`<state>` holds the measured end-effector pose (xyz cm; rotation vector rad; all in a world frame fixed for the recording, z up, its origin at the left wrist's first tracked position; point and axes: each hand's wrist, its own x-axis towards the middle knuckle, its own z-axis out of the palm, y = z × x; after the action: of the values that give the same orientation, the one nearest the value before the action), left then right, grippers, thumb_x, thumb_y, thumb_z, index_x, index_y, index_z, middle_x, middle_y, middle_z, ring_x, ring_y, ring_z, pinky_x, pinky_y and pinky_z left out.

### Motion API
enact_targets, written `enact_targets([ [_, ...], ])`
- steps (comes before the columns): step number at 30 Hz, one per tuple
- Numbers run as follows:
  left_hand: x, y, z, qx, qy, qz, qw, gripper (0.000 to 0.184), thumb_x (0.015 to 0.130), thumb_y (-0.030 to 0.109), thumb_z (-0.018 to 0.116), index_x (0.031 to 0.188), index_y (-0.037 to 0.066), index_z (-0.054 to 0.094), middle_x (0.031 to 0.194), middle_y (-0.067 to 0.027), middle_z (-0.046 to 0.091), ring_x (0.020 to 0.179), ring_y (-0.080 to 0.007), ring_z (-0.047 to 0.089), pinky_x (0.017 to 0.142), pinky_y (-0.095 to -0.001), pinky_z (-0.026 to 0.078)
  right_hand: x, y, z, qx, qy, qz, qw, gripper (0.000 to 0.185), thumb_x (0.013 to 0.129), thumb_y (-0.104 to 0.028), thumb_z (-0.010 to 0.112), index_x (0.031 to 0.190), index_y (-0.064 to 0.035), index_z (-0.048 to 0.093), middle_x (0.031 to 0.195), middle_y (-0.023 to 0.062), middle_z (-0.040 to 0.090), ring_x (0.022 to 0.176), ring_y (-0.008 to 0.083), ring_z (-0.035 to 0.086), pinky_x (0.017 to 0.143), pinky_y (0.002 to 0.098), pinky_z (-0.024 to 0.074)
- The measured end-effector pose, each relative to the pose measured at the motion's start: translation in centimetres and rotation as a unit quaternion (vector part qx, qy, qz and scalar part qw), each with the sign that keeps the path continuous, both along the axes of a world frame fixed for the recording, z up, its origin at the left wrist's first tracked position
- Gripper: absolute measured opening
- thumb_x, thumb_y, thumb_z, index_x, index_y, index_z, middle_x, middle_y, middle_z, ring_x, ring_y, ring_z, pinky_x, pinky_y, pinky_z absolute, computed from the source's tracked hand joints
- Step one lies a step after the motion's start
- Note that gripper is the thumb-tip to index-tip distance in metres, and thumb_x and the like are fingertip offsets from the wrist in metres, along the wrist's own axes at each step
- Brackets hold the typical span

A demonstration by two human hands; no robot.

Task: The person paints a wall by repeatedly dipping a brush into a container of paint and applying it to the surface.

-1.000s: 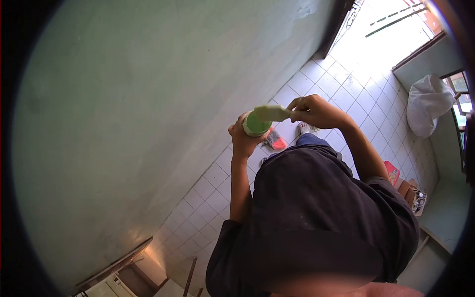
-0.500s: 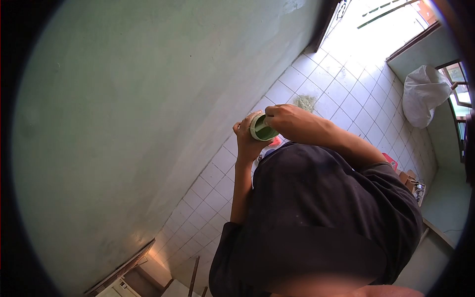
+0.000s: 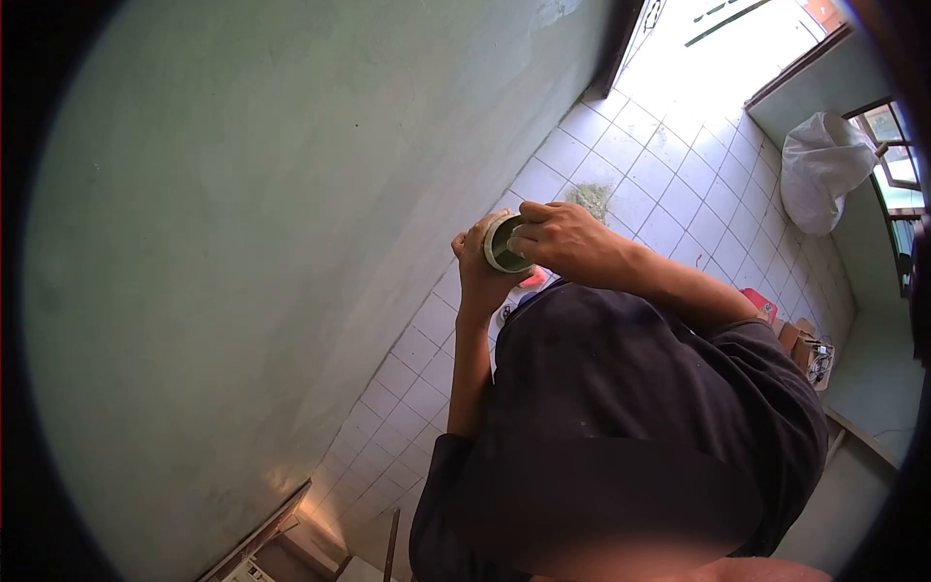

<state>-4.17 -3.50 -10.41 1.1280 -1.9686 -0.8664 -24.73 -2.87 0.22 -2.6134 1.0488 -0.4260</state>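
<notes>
My left hand [image 3: 476, 270] is wrapped round a small round container [image 3: 492, 242] with a pale rim and green inside, held beside the wall. Over the container's mouth, my right hand [image 3: 555, 236] is closed on the handle of a brush, whose other end is down inside the container. The bristles are hidden by the hand and the rim.
A green wall [image 3: 242, 242] fills the left side. Pale debris [image 3: 589, 199] lies on the tiled floor [image 3: 659, 175] beyond my hands. A white sack [image 3: 824, 175] stands at the right, with a red object [image 3: 759, 304] and boxes [image 3: 799, 339] nearer.
The brush was above the container's rim a second ago; my right hand has moved left and lowered it inside. My left hand still holds the container. The view has shifted slightly.
</notes>
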Motion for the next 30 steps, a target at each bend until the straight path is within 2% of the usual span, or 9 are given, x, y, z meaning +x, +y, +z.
enact_targets([
  [3, 0.0, -0.2, -0.5, 0.02, 0.047, 0.004, 0.999, 0.089, 0.057, 0.03, 0.098, 0.135, 0.011, 0.06, 0.132, -0.004, 0.067, 0.121, -0.0212, 0.062, 0.109, -0.0449, 0.03, -0.4, 0.1, -0.1, -0.015, -0.01, -0.011, 1.0, 0.02, 0.078, -0.007, 0.073, 0.097, -0.0019, 0.07, 0.089, 0.0047, 0.071, 0.09, 0.0238, 0.058, 0.077, 0.0365, 0.0534],
  [5, -0.2, -0.5, -0.6, -0.04, 0.012, -0.008, 0.999, 0.091, 0.058, 0.032, 0.098, 0.137, 0.011, 0.059, 0.135, -0.0046, 0.065, 0.123, -0.0214, 0.062, 0.109, -0.046, 0.03, -0.7, 0.4, 0.0, -0.007, -0.008, -0.02, 1.0, 0.021, 0.078, -0.006, 0.073, 0.098, -0.0017, 0.071, 0.089, 0.0045, 0.071, 0.091, 0.0235, 0.058, 0.077, 0.0367, 0.0533],
  [13, -1.2, -1.2, 0.0, -0.064, 0.002, -0.029, 0.998, 0.09, 0.06, 0.034, 0.099, 0.137, 0.011, 0.058, 0.137, -0.0051, 0.064, 0.125, -0.0223, 0.06, 0.108, -0.0472, 0.03, -1.8, 1.2, 1.1, -0.026, -0.042, -0.079, 0.996, 0.025, 0.076, -0.003, 0.073, 0.101, -0.0015, 0.072, 0.088, 0.0023, 0.071, 0.088, 0.0228, 0.055, 0.075, 0.0368, 0.0522],
  [16, -1.6, -1.5, 0.0, -0.066, -0.011, -0.046, 0.997, 0.09, 0.06, 0.034, 0.099, 0.137, 0.011, 0.058, 0.136, -0.0052, 0.065, 0.126, -0.0222, 0.06, 0.108, -0.047, 0.03, -2.0, 0.8, 0.2, -0.006, -0.009, -0.087, 0.996, 0.025, 0.075, -0.002, 0.073, 0.099, -0.0025, 0.072, 0.087, 0.0017, 0.07, 0.086, 0.0225, 0.052, 0.075, 0.0365, 0.0515],
  [18, -1.8, -1.6, -0.2, -0.071, -0.029, -0.055, 0.996, 0.09, 0.06, 0.034, 0.099, 0.136, 0.011, 0.058, 0.136, -0.0054, 0.065, 0.126, -0.022, 0.06, 0.107, -0.0468, 0.03, -2.0, 0.8, -0.2, -0.056, -0.029, -0.073, 0.995, 0.015, 0.076, -0.006, 0.075, 0.088, -0.0049, 0.067, 0.083, 0.0024, 0.071, 0.088, 0.0217, 0.056, 0.074, 0.0352, 0.0516],
  [21, -2.0, -1.6, -0.1, -0.074, -0.019, -0.059, 0.995, 0.091, 0.059, 0.034, 0.099, 0.137, 0.01, 0.058, 0.136, -0.0056, 0.066, 0.125, -0.0218, 0.061, 0.107, -0.0464, 0.03, -2.3, 1.1, 0.7, -0.072, -0.053, -0.093, 0.992, 0.015, 0.075, -0.007, 0.076, 0.086, -0.0052, 0.066, 0.083, 0.0013, 0.071, 0.089, 0.0217, 0.055, 0.074, 0.0355, 0.0517],
  [24, -2.2, -1.6, -0.2, -0.049, 0.011, -0.062, 0.997, 0.093, 0.058, 0.034, 0.099, 0.138, 0.01, 0.058, 0.137, -0.0059, 0.065, 0.124, -0.0218, 0.061, 0.107, -0.0461, 0.03, -2.7, 0.8, -0.2, -0.044, -0.04, -0.098, 0.993, 0.024, 0.073, -0.003, 0.074, 0.096, -0.0044, 0.07, 0.087, -0.0006, 0.069, 0.086, 0.022, 0.051, 0.075, 0.0357, 0.0507],
  [26, -2.2, -1.7, -0.6, -0.07, -0.028, -0.065, 0.995, 0.097, 0.056, 0.036, 0.1, 0.139, 0.01, 0.057, 0.137, -0.0053, 0.065, 0.124, -0.0216, 0.061, 0.107, -0.0461, 0.03, -2.5, 1.0, -0.8, -0.049, -0.045, -0.097, 0.993, 0.023, 0.072, -0.004, 0.075, 0.095, -0.0049, 0.07, 0.087, -0.0007, 0.069, 0.085, 0.0218, 0.05, 0.074, 0.0354, 0.0506],
  [30, -2.1, -1.5, -0.5, -0.041, -0.009, -0.073, 0.996, 0.102, 0.053, 0.039, 0.1, 0.14, 0.01, 0.056, 0.138, -0.0051, 0.065, 0.124, -0.0215, 0.061, 0.107, -0.046, 0.03, -3.1, 1.3, -0.1, -0.038, -0.049, -0.105, 0.993, 0.022, 0.073, -0.005, 0.075, 0.094, -0.007, 0.07, 0.087, -0.0017, 0.07, 0.084, 0.021, 0.051, 0.075, 0.0348, 0.0504],
])
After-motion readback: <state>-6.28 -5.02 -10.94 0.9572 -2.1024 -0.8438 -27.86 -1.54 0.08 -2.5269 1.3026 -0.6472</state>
